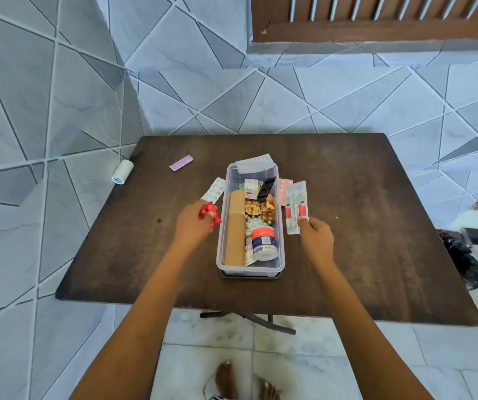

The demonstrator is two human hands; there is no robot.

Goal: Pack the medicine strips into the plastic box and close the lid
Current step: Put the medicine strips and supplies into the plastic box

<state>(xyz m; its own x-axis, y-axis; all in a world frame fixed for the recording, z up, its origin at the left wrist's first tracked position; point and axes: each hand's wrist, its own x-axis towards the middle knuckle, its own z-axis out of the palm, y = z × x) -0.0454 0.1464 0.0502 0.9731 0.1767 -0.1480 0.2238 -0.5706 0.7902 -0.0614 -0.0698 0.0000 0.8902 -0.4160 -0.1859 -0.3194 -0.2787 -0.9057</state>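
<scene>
A clear plastic box sits open in the middle of the dark wooden table, holding a tan bandage roll, gold and white strips and a small white jar. My left hand is just left of the box, closed on a red strip. A white blister strip lies beyond it. My right hand is right of the box, pinching a white-and-red strip by its near end. Another white strip leans over the box's far rim. A dark lid appears to lie under the box.
A pink strip lies at the table's far left. A white tape roll rests at the left edge. A pink blister strip lies behind the held strip. A black bag hangs off the right side. My bare feet are below.
</scene>
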